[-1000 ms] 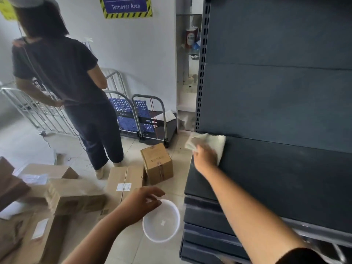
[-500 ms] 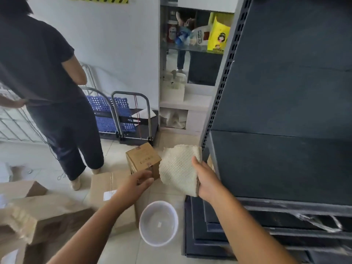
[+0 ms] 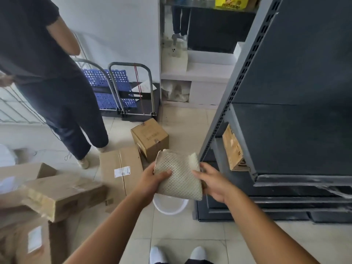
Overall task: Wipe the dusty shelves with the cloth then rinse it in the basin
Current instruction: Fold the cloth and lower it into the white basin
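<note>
This looks like a shop stockroom or retail storage area. Dark metal gondola shelving (image 3: 297, 119) with perforated uprights stands at the right, sealed cardboard boxes (image 3: 122, 168) lie scattered on the tiled floor (image 3: 179, 229), and folding platform trolleys (image 3: 131, 92) are parked against the white wall.

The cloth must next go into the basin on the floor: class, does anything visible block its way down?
Nothing visible does. Both hands, left and right, hold the cloth right above the white basin, whose rim shows just beneath. The cardboard boxes lie off to the left.
</note>
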The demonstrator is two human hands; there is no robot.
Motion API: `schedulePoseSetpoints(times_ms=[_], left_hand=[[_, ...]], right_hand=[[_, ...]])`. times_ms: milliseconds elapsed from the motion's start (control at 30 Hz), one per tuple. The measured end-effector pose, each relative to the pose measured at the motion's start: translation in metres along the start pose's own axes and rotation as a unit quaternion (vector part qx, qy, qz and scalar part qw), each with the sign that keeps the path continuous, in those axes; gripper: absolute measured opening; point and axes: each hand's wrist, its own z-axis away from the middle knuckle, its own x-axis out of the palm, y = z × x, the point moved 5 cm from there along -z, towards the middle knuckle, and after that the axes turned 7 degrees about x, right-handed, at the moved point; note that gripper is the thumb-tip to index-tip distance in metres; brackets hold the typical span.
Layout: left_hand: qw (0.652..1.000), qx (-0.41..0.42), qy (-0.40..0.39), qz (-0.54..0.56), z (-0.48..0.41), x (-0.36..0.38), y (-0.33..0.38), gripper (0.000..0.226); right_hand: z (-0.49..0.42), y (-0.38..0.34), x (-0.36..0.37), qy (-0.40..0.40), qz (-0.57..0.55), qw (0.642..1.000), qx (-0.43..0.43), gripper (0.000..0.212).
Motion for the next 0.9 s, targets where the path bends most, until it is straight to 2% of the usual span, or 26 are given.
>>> schedulePoseSetpoints(times_ms=[133,400,567,700,900], left_hand=[[0.999,-0.023,0.042,-0.016,0.002,-0.016,-0.028,0.023],[0.994,-0.061,0.059,-0.073,-0.002,-0.028,-0.05,0.025],[0.99,-0.073,0.087,-0.077,-0.018,-0.033,-0.073,0.023],[0.989,-0.108,0.075,-0.064,-0.031,-0.044,-0.101,0.036],[0.983,-0.13,0.059,-0.118,-0.066,-0.078,-0.154,0.045]], right_hand=[[-0.015,0.017,-0.007,0.052,0.086,0.994,-0.038,0.026],[-0.042,0.041,-0.028,0.071,0.07,0.994,-0.049,0.023],[-0.075,0.056,-0.039,0.079,0.118,0.989,-0.04,0.02],[-0.103,0.076,-0.041,0.113,0.185,0.976,-0.035,0.023],[-0.161,0.115,-0.036,0.148,0.267,0.952,-0.003,0.025]])
